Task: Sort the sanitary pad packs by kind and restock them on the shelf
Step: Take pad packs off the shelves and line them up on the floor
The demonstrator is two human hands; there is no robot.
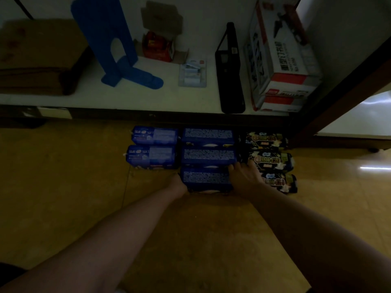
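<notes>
Cupping its left end with our left hand [178,184], we set the front dark-blue pack [206,178] into the middle column, our right hand [243,178] pressing its right end, fingers spread. Next, probably, we push it flush.

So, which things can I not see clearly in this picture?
Head view:
Fingers of the left hand: hidden behind the nearest blue pack.
Print on the packs: too small and dark.
The nearest black pack: partly covered by the right hand.
The brown stack on the shelf: cut by the left edge.
</notes>
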